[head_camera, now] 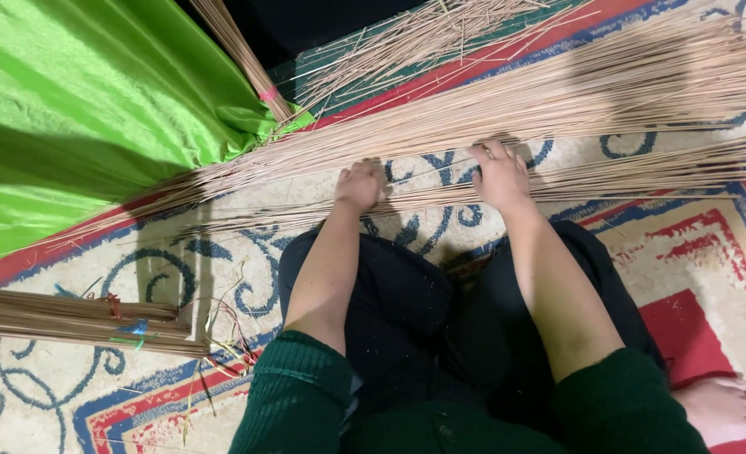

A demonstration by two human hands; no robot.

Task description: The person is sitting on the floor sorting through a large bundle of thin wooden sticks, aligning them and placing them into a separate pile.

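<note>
Left hand point(361, 185) and right hand point(500, 175) press thin sticks point(608, 178) (loose)

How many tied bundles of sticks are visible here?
2. One tied bundle lies on the carpet at lower left; another bundle, bound with a pink band, leans at the top by the green cloth. More may be hidden.

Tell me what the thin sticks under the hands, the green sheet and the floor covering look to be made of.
Thin sticks: probably dried plant stalks or midribs, matte tan, stiff and slender. The left hand and right hand press on them. Green sheet: likely satin or synthetic cloth, shown by glossy sheen and soft folds. Rug: seemingly woven textile, matte with patterned pile.
</note>
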